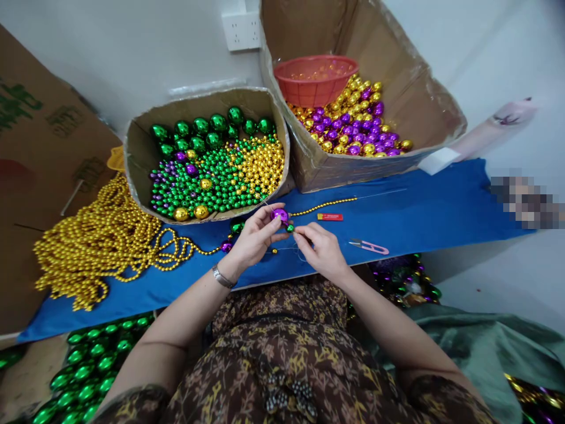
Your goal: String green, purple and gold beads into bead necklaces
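Note:
Over the blue cloth, my left hand [255,237] is closed on a large shiny purple bead [279,217]. A small green bead [290,228] sits just below it, between the two hands. My right hand [321,248] pinches at the thread beside that green bead; the fingertips hide exactly what they grip. Fine thread [301,253] loops under the right fingers, and one small gold bead [274,251] lies near it. A string of gold beads [324,206] runs rightward behind the hands. More strung beads, purple [226,246] and green [237,226], lie beside my left wrist.
A cardboard box [207,217] of loose beads stands behind the hands, and a taller box [304,171] holds beads and a red basket [315,82]. Gold bead strands [97,235] pile up at left. A lighter [330,217] and pink thread snips [371,246] lie at right.

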`<state>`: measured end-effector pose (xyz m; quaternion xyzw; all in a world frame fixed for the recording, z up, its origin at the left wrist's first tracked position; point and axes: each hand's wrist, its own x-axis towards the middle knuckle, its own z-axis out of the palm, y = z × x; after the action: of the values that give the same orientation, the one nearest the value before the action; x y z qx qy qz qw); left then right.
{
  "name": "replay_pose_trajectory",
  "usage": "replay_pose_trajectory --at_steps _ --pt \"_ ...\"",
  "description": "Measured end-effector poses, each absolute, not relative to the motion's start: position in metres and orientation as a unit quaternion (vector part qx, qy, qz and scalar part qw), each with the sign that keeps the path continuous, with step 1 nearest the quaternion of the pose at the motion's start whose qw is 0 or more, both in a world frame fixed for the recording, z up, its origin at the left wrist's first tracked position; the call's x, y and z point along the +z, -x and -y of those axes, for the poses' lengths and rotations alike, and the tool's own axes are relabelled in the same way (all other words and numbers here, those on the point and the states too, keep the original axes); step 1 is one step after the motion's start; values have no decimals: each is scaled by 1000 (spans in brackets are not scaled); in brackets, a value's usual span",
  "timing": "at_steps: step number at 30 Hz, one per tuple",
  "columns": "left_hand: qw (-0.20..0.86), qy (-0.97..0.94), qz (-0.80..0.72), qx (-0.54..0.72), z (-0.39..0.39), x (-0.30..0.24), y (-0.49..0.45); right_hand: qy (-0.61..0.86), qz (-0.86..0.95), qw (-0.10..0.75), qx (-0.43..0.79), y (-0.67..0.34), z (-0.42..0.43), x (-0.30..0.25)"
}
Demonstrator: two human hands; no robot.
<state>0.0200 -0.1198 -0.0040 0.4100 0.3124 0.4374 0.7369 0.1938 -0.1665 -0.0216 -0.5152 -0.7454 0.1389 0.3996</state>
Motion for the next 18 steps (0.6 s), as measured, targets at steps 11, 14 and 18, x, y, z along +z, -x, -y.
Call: replay_pose_trajectory --at_steps 11,14,18 --pt "781 -268 -321 465 121 -12 -23 533 778 329 51 -190 168 -35" --pt "781 -241 -320 479 118 -12 -20 533 794 292 27 -190 172 -32" --pt "783 -212 -323 487 115 -14 -16 524 810 261 44 -195 183 -21"
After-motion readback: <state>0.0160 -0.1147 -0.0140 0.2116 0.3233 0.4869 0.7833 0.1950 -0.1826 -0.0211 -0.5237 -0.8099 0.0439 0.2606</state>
